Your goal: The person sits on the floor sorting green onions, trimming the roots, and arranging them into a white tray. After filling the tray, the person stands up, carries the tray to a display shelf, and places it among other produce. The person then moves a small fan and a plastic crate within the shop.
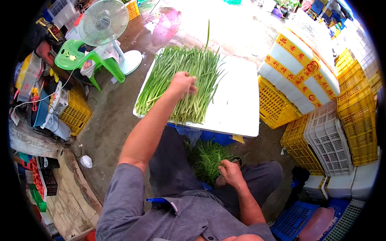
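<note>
Long green garlic chives [193,66] lie side by side in a thick layer on a white foam board [238,96], covering its left and middle part. My left hand [182,85] is over the chives, fingers curled; whether a stem is between them is hidden. One long leaf [208,34] sticks out past the far edge of the layer. Lower down, between my legs, is a heap of loose green leaves and trimmings [208,159]. My right hand [231,172] is at the heap's right side, thumb and fingertips close together, perhaps around a thin leaf.
A blue crate [214,138] is under the board. At the right are yellow crates [276,102], a white crate [328,141] and a taped foam box [298,66] bearing writing. A standing fan [103,23] and green plastic chair [68,55] are at the upper left, with a cord hanging nearby.
</note>
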### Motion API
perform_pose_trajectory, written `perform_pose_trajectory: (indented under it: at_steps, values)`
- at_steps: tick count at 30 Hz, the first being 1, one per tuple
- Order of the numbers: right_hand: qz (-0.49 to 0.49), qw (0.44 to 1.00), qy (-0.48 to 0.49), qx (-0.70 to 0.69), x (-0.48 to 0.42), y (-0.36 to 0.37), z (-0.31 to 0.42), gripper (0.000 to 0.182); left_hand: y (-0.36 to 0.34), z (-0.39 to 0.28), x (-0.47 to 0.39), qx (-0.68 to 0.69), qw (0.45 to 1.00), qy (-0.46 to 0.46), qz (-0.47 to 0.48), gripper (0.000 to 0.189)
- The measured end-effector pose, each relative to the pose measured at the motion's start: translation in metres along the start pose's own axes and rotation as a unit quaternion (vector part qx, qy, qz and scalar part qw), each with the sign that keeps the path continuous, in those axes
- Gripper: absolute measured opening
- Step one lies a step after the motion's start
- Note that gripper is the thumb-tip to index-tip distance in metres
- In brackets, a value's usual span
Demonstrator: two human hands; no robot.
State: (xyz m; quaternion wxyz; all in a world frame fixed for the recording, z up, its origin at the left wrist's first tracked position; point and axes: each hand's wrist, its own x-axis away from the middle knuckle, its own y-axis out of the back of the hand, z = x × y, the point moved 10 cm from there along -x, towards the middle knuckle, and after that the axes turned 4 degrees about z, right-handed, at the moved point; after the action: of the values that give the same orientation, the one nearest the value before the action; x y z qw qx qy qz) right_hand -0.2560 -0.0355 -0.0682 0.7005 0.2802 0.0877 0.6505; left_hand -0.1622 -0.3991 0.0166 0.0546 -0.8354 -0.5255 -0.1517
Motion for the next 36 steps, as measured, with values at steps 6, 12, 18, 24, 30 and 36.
perform_pose_trajectory:
  at_steps: [6,12,18,24,30,36]
  values:
    - [0.008,1.000,-0.023,-0.002,0.004,0.002,-0.007,0.030,-0.004,0.016,-0.009,-0.201,0.979,-0.028,-0.027,0.053]
    - [0.043,0.998,-0.041,-0.004,0.002,-0.001,-0.004,0.038,-0.016,-0.033,0.031,-0.412,0.885,-0.202,-0.080,0.041]
    - [-0.038,0.983,0.146,0.100,0.011,-0.010,0.017,0.027,0.005,-0.064,0.092,-0.254,0.935,-0.224,-0.102,0.034]
    - [0.072,0.993,-0.052,-0.078,-0.010,-0.001,0.004,0.028,0.117,-0.064,0.123,-0.146,0.931,-0.242,-0.230,0.038]
    - [-0.076,0.972,0.010,-0.220,-0.106,0.052,0.048,0.036,0.163,-0.015,0.069,-0.427,0.882,-0.052,-0.195,0.100]
    - [-0.190,0.980,-0.022,-0.053,-0.204,0.076,0.052,0.069,0.121,0.021,0.057,-0.489,0.862,0.051,-0.126,0.120]
